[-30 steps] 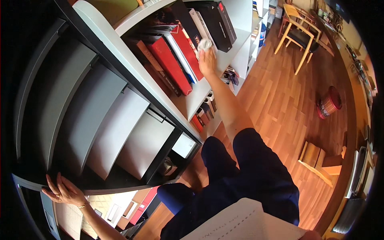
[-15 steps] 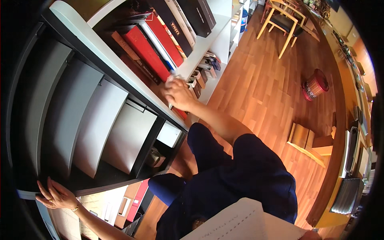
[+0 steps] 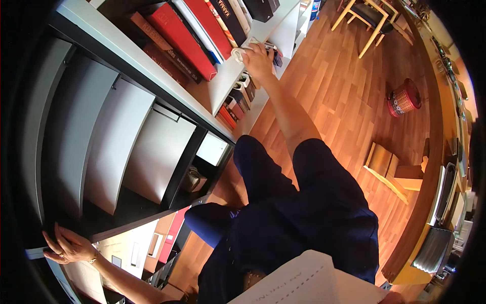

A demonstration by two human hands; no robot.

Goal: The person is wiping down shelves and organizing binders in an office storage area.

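My right hand (image 3: 257,58) reaches out to the white shelf board (image 3: 223,86) and holds a small white cloth (image 3: 238,52) against it, just in front of the leaning red and dark books (image 3: 190,35). My left hand (image 3: 68,245) rests with spread fingers on the edge of a lower shelf (image 3: 126,225) at the bottom left, holding nothing. Between the two hands stand tall white folders (image 3: 136,147) in a dark compartment. My dark blue shorts and knees (image 3: 283,213) fill the lower middle.
A wooden floor (image 3: 334,96) stretches to the right. On it stand a red woven basket (image 3: 403,98), a wooden chair (image 3: 367,20) at the top and a low wooden stool (image 3: 392,169). A wooden counter edge (image 3: 430,167) curves along the right. More books (image 3: 230,109) sit on a lower shelf.
My right hand has gone from the shelf back toward the edge and out again along the board with the cloth. The left hand stays on the lower shelf edge.
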